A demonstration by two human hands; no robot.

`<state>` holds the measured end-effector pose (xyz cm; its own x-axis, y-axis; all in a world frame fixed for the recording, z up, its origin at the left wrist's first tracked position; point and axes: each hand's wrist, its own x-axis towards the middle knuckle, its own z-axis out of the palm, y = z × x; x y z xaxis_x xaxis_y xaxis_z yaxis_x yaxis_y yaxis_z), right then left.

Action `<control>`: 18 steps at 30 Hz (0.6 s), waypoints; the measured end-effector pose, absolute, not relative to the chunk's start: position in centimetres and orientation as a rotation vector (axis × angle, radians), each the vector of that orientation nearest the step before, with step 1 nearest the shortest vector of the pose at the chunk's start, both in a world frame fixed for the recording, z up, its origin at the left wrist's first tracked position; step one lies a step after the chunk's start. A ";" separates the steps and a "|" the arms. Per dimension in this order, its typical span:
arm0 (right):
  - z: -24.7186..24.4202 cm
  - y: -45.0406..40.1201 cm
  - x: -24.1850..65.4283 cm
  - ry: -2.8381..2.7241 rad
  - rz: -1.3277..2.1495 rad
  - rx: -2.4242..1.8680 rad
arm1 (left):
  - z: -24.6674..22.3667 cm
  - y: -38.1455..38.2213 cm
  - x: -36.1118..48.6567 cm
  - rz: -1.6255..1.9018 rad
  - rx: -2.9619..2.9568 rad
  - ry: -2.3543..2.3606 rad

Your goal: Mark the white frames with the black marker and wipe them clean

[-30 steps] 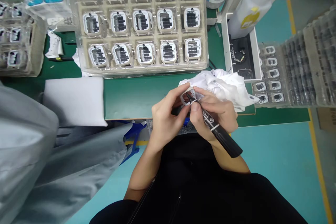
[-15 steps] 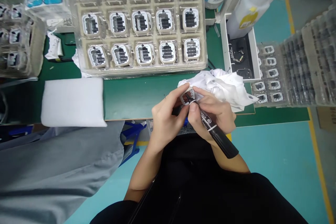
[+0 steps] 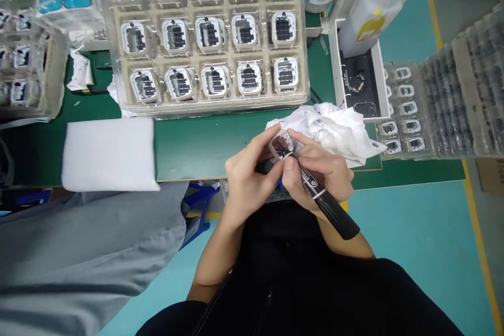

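Observation:
Between the thumb and fingers of my left hand [image 3: 250, 170] is a small white-rimmed square housing [image 3: 280, 143], held just above the bench's front edge. My right hand [image 3: 318, 170] grips a black marker pen [image 3: 328, 205] near its front end. The pen's dark tip lies over the middle of the housing; whether it touches cannot be made out. My right fingertips also rest by the housing's right side. A crumpled white cloth [image 3: 334, 131] lies right behind my hands.
A plastic tray [image 3: 212, 107] of similar housings covers the back of the green bench [image 3: 189, 152]. White foam [image 3: 110, 155] lies at left. To the right are a white box [image 3: 386, 105], a bottle [image 3: 366, 21] and stacked trays [image 3: 452, 100]. Grey fabric [image 3: 79, 262] hangs at lower left.
The housing has tilted slightly in my left hand, so more of its white rim shows. Both hands keep their grips, and the pen has barely shifted.

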<state>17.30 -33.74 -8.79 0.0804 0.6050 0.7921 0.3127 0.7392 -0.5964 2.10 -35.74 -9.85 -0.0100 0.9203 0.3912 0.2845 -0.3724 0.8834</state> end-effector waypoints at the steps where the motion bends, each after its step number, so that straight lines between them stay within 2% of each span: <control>1: -8.9 -33.8 17.5 -1.517 0.280 -0.775 | -9.9 -35.7 2.0 1.404 1.670 1.235; 12: -9.5 -34.3 19.3 -1.439 0.551 -0.647 | -9.7 -35.1 1.2 1.340 1.534 1.101; 18: -9.1 -34.3 17.9 -1.360 0.476 -0.719 | -9.6 -35.1 1.4 1.389 1.560 1.092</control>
